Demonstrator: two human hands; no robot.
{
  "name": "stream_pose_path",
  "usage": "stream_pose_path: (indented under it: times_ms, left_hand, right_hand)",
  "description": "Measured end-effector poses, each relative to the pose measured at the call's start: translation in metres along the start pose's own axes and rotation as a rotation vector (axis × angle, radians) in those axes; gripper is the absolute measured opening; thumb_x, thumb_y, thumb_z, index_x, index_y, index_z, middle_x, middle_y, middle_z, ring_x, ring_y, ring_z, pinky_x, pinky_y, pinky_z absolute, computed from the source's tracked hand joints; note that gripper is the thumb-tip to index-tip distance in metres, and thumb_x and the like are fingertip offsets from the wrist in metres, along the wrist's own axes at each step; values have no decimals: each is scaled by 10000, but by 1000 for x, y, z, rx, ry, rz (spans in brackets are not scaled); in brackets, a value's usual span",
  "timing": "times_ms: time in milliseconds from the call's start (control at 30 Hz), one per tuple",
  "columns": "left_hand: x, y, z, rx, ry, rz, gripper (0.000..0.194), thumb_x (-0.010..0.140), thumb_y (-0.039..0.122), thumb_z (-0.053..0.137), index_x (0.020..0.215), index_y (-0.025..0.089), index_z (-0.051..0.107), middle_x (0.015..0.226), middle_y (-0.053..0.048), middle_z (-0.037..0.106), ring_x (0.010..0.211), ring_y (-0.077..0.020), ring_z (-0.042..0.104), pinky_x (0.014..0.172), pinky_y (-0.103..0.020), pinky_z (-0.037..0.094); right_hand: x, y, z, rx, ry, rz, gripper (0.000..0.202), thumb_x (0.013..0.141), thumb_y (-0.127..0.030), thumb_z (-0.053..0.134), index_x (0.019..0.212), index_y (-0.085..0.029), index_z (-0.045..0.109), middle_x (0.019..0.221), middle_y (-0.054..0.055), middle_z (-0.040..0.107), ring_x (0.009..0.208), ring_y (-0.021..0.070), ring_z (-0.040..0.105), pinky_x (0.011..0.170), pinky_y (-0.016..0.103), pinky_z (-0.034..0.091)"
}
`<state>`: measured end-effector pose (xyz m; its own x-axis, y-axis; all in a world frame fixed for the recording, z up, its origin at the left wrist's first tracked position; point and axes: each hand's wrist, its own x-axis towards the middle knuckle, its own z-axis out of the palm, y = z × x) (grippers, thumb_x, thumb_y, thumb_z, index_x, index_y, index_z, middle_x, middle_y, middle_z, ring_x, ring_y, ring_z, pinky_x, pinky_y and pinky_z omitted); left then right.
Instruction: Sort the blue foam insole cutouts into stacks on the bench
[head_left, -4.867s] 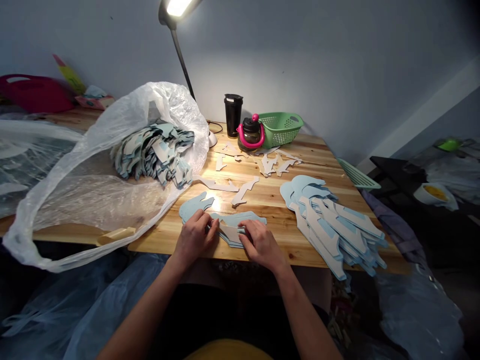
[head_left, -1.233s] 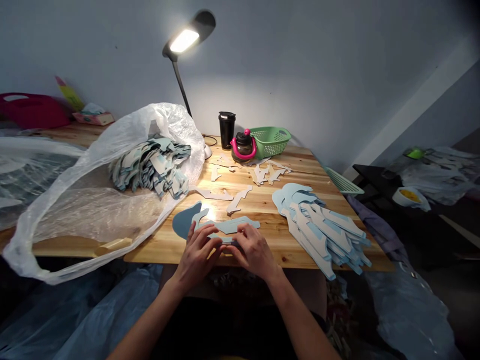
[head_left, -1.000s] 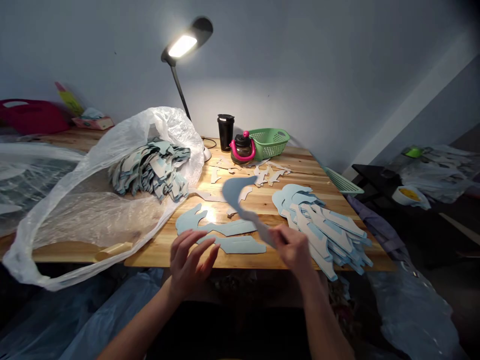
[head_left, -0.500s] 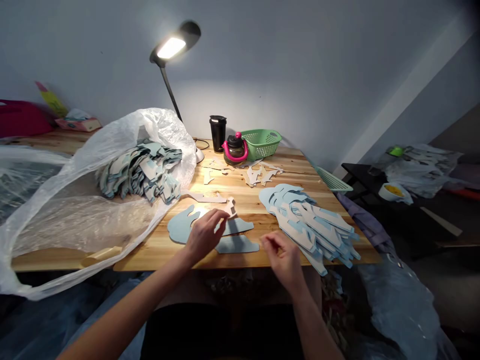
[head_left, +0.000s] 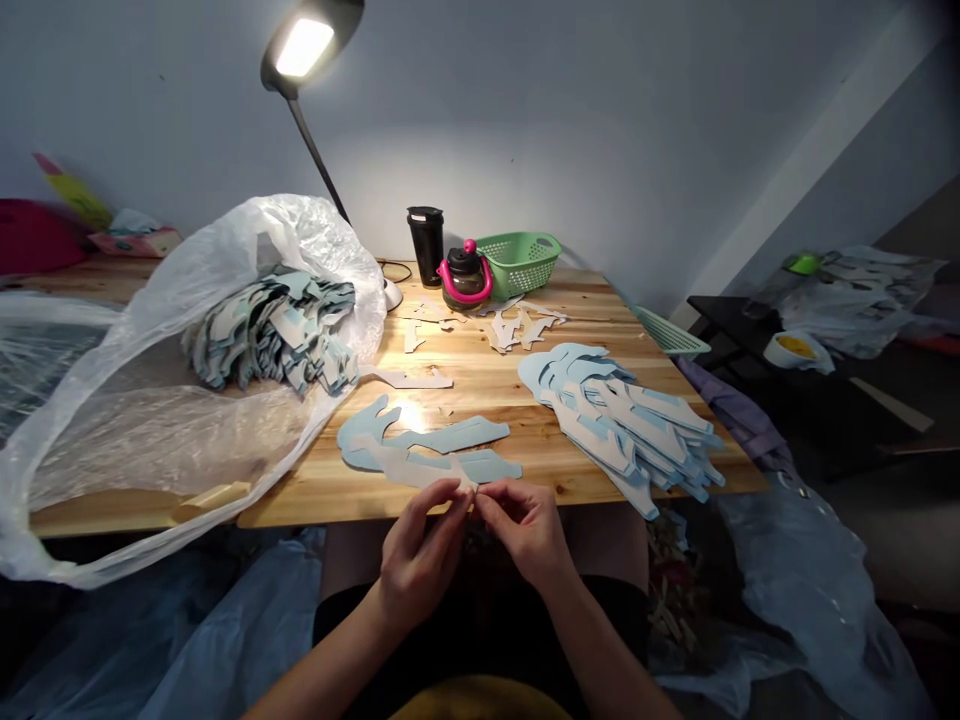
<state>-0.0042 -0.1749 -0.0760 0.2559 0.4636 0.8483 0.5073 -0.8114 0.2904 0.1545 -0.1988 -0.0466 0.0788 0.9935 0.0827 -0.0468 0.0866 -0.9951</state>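
Note:
Close to the table's front edge, my left hand (head_left: 424, 545) pinches the end of a pale cut-out piece (head_left: 401, 466). My right hand (head_left: 525, 525) meets it fingertip to fingertip, closed on something too small to make out. The pale piece lies partly over a light blue curved cut-out (head_left: 465, 434) with two long arms. To the right, a fanned pile of blue and white cut-outs (head_left: 615, 420) reaches the table edge. A thin pale strip (head_left: 412, 380) lies behind the blue cut-out.
An open clear plastic bag (head_left: 300, 225) full of cut-outs (head_left: 277, 330) stands at left. Small scraps (head_left: 510, 328) lie before a black tumbler (head_left: 426, 247), a pink-handled bottle (head_left: 465, 280) and a green basket (head_left: 521, 265). A lit lamp (head_left: 311, 50) stands behind.
Both hands have come together at the table's front edge. The small pale scrap near my left hand has left its spot, and a pale piece now extends from my fingers. The view has shifted slightly.

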Motion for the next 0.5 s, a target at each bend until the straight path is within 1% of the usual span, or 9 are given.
stream_pose_path:
  times_ms: [33, 100, 200, 267, 333, 400, 467, 500]
  left_hand:
    - [1, 2, 0, 3, 0, 3, 349, 911, 13, 633, 1192, 210, 693, 1199, -70, 647, 972, -160, 711, 858, -269, 637]
    - [4, 6, -2, -5, 7, -33, 336, 902, 18, 646, 1166, 217, 705, 1142, -59, 663, 946, -155, 712, 859, -263, 632]
    - [7, 12, -6, -94, 5, -149, 333, 888, 29, 656, 1145, 232, 715, 1082, -54, 664, 938, -158, 702, 839, -259, 628]
    - [9, 15, -10, -191, -16, -216, 301, 892, 59, 654, 1130, 230, 723, 1098, -66, 652, 958, -171, 700, 826, -272, 631]
    - [11, 16, -14, -247, -36, -284, 240, 903, 96, 657, 1088, 225, 739, 1110, -73, 645, 961, -172, 703, 824, -276, 629]
    - [13, 15, -16, -247, -48, -366, 154, 913, 140, 666, 1006, 221, 758, 1066, -65, 652, 941, -165, 703, 815, -264, 620]
    - [14, 12, -16, -227, -14, -479, 86, 916, 192, 671, 893, 206, 753, 998, -54, 652, 890, -152, 690, 753, -232, 599]
    - [14, 10, -16, -222, 33, -540, 101, 913, 219, 672, 838, 195, 735, 965, -49, 646, 862, -146, 678, 721, -218, 583]
  right_hand:
    - [0, 1, 0, -7, 0, 0, 228, 868, -378, 692, 818, -180, 794, 717, 34, 724, 612, 150, 614, 549, 238, 470]
    - [1, 3, 1, -3, -5, 5, 219, 851, -360, 686, 781, -171, 773, 675, 17, 682, 561, 119, 543, 505, 222, 411]
    - [2, 5, 4, 48, -38, 47, 211, 802, -360, 694, 720, -168, 730, 598, -16, 599, 499, 89, 445, 468, 212, 354]
    - [2, 8, 7, 90, -54, 79, 209, 782, -361, 693, 693, -172, 699, 564, -34, 544, 482, 77, 401, 461, 206, 337]
    - [2, 11, 9, 111, -53, 91, 196, 775, -344, 681, 675, -176, 665, 549, -47, 502, 475, 69, 375, 458, 202, 325]
    - [2, 13, 12, 110, -50, 92, 173, 764, -315, 662, 662, -179, 628, 552, -53, 484, 473, 66, 369, 457, 200, 316]
    - [3, 14, 14, 84, -39, 108, 159, 752, -294, 637, 647, -183, 590, 540, -58, 467, 458, 66, 366, 442, 201, 296]
    - [3, 14, 15, 59, -25, 115, 153, 748, -285, 623, 642, -185, 577, 529, -61, 455, 452, 67, 362, 437, 203, 283]
